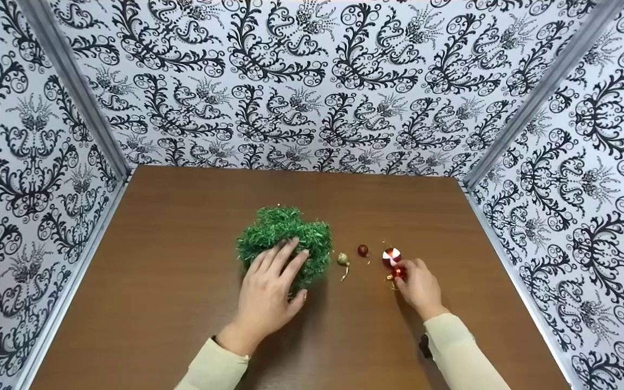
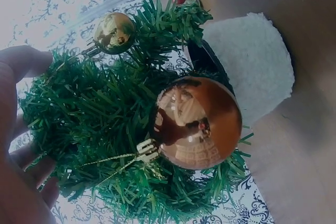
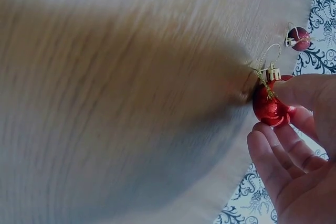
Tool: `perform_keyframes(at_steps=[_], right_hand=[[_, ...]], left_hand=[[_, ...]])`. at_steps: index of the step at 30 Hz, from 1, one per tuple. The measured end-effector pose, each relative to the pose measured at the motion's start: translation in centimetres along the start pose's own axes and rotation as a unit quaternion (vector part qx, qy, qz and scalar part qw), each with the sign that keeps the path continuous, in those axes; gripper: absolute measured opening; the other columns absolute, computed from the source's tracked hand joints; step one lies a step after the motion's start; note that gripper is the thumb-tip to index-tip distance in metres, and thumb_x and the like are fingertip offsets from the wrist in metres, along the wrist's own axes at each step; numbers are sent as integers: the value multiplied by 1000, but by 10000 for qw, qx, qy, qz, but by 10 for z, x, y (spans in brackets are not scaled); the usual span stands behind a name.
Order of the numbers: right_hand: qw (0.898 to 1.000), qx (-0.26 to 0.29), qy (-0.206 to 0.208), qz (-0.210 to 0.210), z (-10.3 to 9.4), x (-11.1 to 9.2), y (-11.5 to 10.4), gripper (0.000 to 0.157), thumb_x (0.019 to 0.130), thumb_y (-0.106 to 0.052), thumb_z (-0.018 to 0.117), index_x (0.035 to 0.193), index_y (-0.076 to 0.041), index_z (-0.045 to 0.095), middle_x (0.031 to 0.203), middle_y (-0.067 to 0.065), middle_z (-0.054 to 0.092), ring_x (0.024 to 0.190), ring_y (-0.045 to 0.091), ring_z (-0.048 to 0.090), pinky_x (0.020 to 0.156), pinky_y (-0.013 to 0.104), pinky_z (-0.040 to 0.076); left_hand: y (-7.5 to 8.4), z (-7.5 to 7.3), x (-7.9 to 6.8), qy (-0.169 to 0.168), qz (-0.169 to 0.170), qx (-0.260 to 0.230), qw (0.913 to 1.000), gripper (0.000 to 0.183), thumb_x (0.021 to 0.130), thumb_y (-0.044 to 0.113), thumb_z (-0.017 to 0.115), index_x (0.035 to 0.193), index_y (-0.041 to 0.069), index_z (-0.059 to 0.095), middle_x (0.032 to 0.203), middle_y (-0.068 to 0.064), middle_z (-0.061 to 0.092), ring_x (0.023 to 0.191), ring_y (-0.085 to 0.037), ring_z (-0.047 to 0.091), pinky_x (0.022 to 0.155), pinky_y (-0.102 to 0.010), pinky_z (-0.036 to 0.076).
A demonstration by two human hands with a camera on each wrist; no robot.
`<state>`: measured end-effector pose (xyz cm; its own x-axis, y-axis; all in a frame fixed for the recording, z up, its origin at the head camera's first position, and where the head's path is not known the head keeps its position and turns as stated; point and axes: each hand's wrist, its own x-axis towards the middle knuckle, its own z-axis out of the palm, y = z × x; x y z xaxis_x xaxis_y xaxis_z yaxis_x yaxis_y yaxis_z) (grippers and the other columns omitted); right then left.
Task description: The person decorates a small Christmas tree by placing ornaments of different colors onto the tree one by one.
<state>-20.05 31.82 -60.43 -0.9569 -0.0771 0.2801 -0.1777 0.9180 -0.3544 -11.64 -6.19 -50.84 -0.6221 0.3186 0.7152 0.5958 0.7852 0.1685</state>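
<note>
Two hands are at work: the right hand (image 1: 419, 284), at centre right of the head frame, pinches a shiny red ball ornament (image 3: 270, 106), while the left hand (image 1: 270, 284) lies, fingers apart, on a bushy green tinsel tree (image 1: 277, 233) near the middle. A loose pinch on that smooth ball could let it slip and knock the round red-and-white ornament (image 1: 391, 255) beside it. Only the left wrist view shows the large glossy copper ball (image 2: 199, 124) and fluffy white base (image 2: 254, 61); the right wrist view alone shows the red ball's gold cap (image 3: 273, 72) clearly.
</note>
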Motion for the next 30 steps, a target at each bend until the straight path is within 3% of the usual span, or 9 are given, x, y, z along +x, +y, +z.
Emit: perform_keyframes(at_steps=[14, 30], right_hand=[[9994, 52, -227, 271, 0, -3, 2, 32, 84, -14, 77, 114, -7, 69, 110, 13, 59, 91, 38, 64, 76, 57, 52], [9999, -61, 98, 31, 2, -4, 1, 32, 81, -13, 78, 110, -5, 69, 104, 16, 64, 90, 39, 65, 75, 58, 52]], left_hand=[[-5, -7, -9, 125, 61, -95, 9999, 73, 65, 18, 72, 137, 11, 59, 154, -8, 42, 137, -27, 43, 108, -45, 35], [-17, -21, -16, -122, 160, -49, 9998, 81, 63, 12, 68, 143, 13, 54, 157, -5, 38, 138, -25, 42, 110, -44, 33]])
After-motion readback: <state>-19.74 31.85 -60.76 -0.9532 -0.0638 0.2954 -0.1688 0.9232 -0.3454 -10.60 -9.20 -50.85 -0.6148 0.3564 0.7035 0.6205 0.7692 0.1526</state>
